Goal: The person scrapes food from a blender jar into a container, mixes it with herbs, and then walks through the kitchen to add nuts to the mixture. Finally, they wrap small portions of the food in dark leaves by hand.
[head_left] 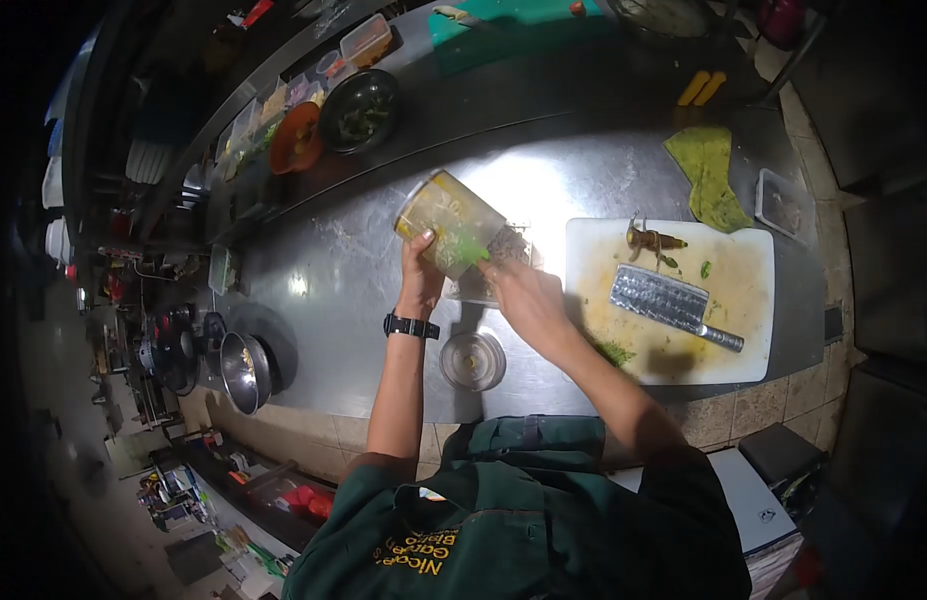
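My left hand [419,275] is closed around a see-through, yellow-smeared measuring jug [448,215], which lies tilted on its side above the table. At its mouth, my right hand [528,305] is closed on what looks like a green spatula [470,248], whose blade shows at the jug. The fingertips of that hand are partly hidden. Below the jug's mouth stands a clear square container [471,290] with a greyish, crumbly content [510,245]. A round clear tub [472,362] sits close to the table's near edge, between my forearms.
On the right, a white cutting board [753,310] carries a cleaver [659,298], a brown root-like piece [655,240] and green scraps. Behind it lies a yellow-green cloth [708,180]. A metal bowl [245,373] stands left; a dark bowl [360,110] and an orange bowl [296,138] stand at the back.
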Motion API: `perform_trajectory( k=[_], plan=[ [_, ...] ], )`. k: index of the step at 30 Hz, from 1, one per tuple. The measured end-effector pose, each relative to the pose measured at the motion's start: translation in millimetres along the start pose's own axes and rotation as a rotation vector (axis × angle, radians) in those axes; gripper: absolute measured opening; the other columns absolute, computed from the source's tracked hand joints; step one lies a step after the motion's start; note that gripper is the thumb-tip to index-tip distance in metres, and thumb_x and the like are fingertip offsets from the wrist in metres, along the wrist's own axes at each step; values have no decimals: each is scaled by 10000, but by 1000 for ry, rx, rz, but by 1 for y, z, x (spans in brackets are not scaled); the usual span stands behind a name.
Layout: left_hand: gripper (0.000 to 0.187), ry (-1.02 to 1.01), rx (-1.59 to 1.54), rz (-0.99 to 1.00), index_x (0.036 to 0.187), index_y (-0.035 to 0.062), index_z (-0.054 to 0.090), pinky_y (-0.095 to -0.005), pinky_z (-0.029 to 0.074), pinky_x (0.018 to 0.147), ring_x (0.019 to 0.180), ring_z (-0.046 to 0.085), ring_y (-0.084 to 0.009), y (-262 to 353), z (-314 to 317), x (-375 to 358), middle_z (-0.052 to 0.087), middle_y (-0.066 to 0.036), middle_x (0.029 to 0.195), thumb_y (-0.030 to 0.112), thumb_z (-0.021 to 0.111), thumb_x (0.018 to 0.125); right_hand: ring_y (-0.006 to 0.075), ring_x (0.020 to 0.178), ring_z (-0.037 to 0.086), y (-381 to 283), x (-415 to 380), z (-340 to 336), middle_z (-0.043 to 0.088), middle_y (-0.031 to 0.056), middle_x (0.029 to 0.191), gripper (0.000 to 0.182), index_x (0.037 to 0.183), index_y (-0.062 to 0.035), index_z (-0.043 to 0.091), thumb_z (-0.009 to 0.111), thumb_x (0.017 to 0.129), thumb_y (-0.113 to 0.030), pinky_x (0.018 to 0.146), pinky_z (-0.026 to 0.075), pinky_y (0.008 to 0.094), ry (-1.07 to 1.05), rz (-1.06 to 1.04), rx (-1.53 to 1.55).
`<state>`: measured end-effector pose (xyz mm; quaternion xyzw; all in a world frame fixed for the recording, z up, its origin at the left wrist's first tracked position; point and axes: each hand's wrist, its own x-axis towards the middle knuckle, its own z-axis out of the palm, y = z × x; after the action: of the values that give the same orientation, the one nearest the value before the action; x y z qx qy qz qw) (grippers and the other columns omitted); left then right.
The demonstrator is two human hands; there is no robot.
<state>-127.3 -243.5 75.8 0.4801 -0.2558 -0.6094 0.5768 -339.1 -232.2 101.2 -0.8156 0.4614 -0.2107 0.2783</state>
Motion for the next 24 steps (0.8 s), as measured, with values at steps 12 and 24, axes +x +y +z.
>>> perform_trajectory(
  k=[12, 24],
  plan=[
    [728, 128, -170, 64, 1393, 41, 433, -418, 486, 1009, 1190, 565, -261, 1, -12, -25, 546, -115, 1303, 426, 690, 831, 337, 697, 670, 31, -15, -10, 651, 166, 721, 231, 1000, -96, 758, 558, 885, -77, 595, 513, 438, -112, 36, -148],
    [879, 145, -511, 129, 1500, 92, 310, -656, 378, 1098, 1311, 481, -361, 3, -23, -50, 437, -167, 1454, 557, 636, 829, 335, 740, 697, 3, 10, -46, 680, 189, 727, 232, 893, -52, 765, 556, 797, -24, 648, 532, 433, -253, 60, -229]
  ],
)
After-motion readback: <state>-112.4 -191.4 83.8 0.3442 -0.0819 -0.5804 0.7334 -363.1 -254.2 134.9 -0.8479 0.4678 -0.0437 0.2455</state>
